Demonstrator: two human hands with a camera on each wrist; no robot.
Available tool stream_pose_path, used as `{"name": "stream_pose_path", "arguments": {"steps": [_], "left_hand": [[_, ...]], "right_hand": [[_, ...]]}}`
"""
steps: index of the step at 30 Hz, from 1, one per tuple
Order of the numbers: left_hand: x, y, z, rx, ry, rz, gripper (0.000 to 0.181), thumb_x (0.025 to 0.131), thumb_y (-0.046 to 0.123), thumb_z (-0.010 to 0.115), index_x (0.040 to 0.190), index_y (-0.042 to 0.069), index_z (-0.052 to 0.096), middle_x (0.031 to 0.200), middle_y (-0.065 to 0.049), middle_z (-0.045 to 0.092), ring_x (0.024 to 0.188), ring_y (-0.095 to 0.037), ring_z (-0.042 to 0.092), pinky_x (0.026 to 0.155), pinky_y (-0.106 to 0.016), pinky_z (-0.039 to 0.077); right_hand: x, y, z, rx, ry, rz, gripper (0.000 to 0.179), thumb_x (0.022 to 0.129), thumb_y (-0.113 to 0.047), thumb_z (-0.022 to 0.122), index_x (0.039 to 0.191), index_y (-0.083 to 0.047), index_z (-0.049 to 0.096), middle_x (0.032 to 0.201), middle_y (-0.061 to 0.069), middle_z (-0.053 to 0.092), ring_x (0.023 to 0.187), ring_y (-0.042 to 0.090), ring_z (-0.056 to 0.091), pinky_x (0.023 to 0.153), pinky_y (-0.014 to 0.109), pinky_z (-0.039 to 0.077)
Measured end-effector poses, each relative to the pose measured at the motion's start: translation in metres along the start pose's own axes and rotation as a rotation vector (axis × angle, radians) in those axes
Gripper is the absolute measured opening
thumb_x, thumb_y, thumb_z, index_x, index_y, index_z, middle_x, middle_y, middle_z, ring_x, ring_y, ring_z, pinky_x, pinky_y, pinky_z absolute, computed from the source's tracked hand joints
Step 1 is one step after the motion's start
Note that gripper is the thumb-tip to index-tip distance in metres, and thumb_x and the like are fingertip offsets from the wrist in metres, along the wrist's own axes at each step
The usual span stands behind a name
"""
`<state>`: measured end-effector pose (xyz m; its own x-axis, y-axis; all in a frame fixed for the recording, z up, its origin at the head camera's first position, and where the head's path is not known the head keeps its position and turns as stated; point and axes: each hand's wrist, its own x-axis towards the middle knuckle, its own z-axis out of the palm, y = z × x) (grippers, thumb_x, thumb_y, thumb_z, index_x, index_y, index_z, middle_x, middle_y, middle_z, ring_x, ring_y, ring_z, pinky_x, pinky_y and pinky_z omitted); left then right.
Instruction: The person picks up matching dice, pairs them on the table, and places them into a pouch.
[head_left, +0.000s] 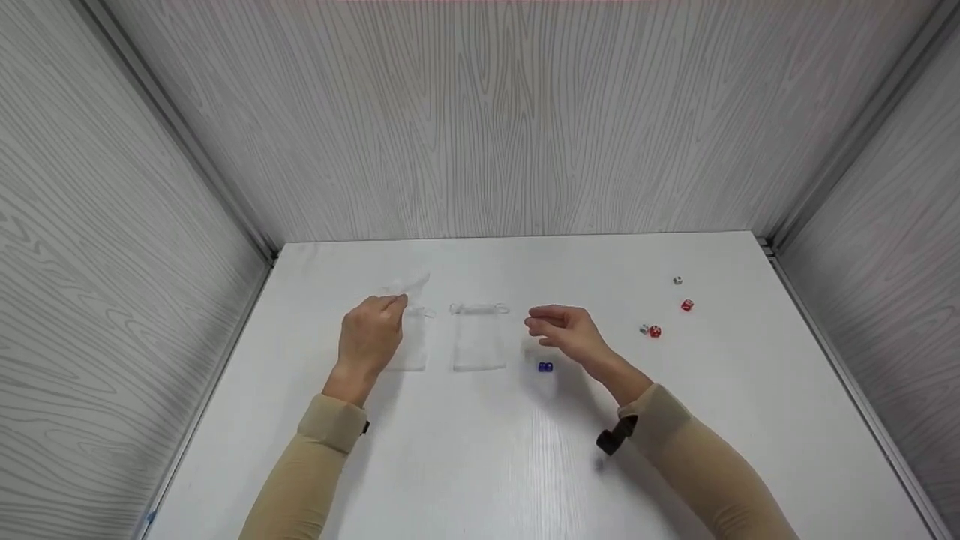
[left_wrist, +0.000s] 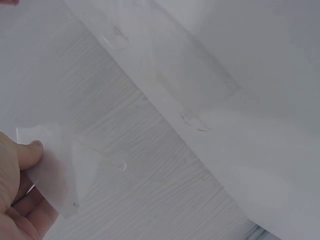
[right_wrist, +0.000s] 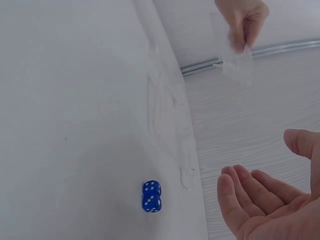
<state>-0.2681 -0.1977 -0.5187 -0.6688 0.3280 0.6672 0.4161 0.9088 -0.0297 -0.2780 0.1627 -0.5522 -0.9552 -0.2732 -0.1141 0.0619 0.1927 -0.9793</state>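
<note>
Between thumb and fingers my left hand [head_left: 369,334] pinches a small clear plastic bag [left_wrist: 55,170], raised above the table. A clear bag [head_left: 409,352] lies flat below that hand, partly hidden by it. Just to its right lies another flat clear bag [head_left: 480,343], with small loops at its far corners. My right hand [head_left: 570,330] hovers right of this bag, fingers loosely extended and nothing in them. Two blue dice [right_wrist: 151,196] with white dots sit side by side on the table, just below the right hand in the head view.
On the table's right side are two red dice, one farther back [head_left: 687,305] and one nearer [head_left: 655,331]. A pale die [head_left: 643,328] stands beside the nearer one, and another pale die [head_left: 678,280] lies farther back. Wood-grain panels [head_left: 480,120] enclose the white table.
</note>
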Motion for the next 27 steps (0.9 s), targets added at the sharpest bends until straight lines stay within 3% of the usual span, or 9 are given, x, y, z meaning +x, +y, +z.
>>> {"name": "stream_pose_path", "arguments": {"steps": [5,11,20,27], "left_hand": [[0.011,0.018,0.008,0.046,0.035,0.087,0.012,0.097,-0.008,0.079,0.104,-0.002,0.087,0.097,-0.015,0.087,0.084,-0.029,0.086,0.07,-0.035,0.071],[0.016,0.039,0.015,0.063,0.055,0.15,0.012,0.095,-0.006,0.082,0.105,0.001,0.087,0.097,-0.012,0.087,0.083,-0.026,0.085,0.067,-0.032,0.07],[0.021,0.076,0.024,0.062,0.018,0.233,0.012,0.098,0.001,0.083,0.108,0.006,0.087,0.098,-0.007,0.086,0.086,-0.022,0.084,0.075,-0.031,0.07],[0.021,0.093,0.032,0.042,0.036,0.277,0.012,0.097,0.002,0.084,0.107,0.007,0.087,0.096,-0.004,0.085,0.083,-0.019,0.082,0.073,-0.029,0.069]], "right_hand": [[0.002,-0.011,0.006,0.042,-0.005,-0.017,0.049,0.109,-0.024,0.075,0.15,0.002,0.068,0.149,0.023,0.074,0.122,0.02,0.078,0.113,0.043,0.064],[0.007,-0.017,0.015,0.104,-0.016,-0.017,0.044,0.113,-0.023,0.069,0.149,0.003,0.067,0.145,0.021,0.077,0.124,0.023,0.08,0.112,0.043,0.065],[0.017,-0.02,0.03,0.207,0.005,0.03,0.046,0.112,-0.029,0.071,0.144,0.005,0.07,0.137,0.02,0.081,0.117,0.022,0.083,0.108,0.041,0.067],[0.029,-0.02,0.038,0.282,0.085,0.087,0.038,0.109,-0.028,0.076,0.129,0.005,0.077,0.11,0.009,0.088,0.097,0.015,0.086,0.092,0.032,0.07]]}}
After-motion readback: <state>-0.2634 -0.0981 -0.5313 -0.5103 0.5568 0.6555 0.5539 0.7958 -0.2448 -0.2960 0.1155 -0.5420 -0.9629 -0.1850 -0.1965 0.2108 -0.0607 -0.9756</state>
